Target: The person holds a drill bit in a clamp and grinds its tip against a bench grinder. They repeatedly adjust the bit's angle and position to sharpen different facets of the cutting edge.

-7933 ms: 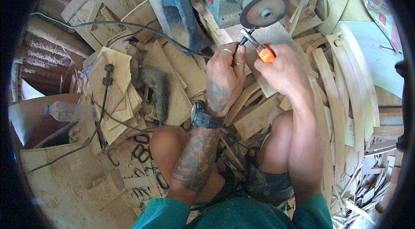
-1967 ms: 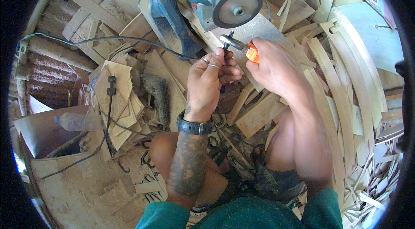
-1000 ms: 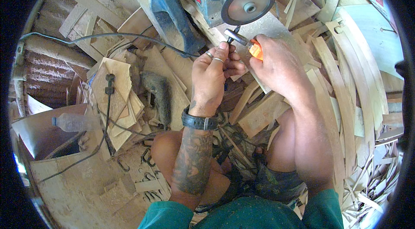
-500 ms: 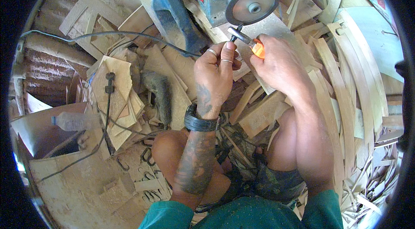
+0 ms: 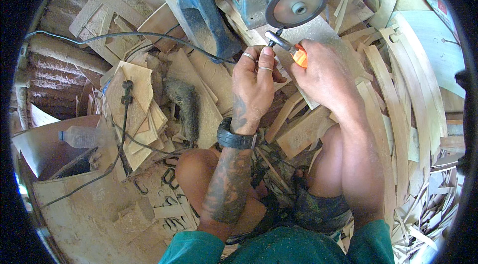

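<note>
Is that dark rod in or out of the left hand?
In: the left hand pinches the dark rod at one end, beside the tool.

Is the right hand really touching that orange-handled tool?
Touching. The head view shows the right hand closed around the orange-handled tool.

Pliers [image 5: 284, 43]: silvery head, orange handles; slanted, head to upper left, in the right hand [image 5: 323, 70]. Short dark piece [image 5: 271, 43]: slim, tapered above; tilted, crossing the pliers' head, lower end in the left hand [image 5: 254, 77].
</note>
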A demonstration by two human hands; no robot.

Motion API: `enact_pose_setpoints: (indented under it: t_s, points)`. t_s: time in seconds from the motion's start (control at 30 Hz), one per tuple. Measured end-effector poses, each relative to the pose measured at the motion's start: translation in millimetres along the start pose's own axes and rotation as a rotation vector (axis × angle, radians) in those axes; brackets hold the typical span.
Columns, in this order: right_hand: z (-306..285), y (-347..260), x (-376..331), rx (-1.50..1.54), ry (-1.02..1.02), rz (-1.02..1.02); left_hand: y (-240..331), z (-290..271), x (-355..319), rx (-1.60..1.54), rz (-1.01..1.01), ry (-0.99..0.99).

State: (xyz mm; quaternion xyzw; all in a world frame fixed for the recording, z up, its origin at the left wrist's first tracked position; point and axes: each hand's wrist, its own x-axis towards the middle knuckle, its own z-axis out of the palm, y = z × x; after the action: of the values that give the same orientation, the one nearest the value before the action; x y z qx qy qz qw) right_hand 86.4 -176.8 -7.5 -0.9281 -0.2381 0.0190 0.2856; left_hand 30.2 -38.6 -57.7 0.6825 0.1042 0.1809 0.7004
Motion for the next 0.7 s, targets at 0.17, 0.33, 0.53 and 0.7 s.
enact_pose_setpoints:
  t_s: [0.17, 0.33, 0.53, 0.7]
  points:
    - [3, 2, 1, 0.022, -0.002, 0.01, 0, 0, 1, -0.113, -0.019, -0.044]
    - [3, 2, -1, 0.019, 0.02, 0.009, -2, 0, 2, -0.143, -0.017, -0.07]
    - [3, -1, -2, 0.013, 0.018, 0.053, -5, 0, 3, -0.245, -0.05, -0.084]
    - [-5, -8, -5, -0.035, -0.054, 0.12, -9, 6, 4, -0.339, -0.082, -0.048]
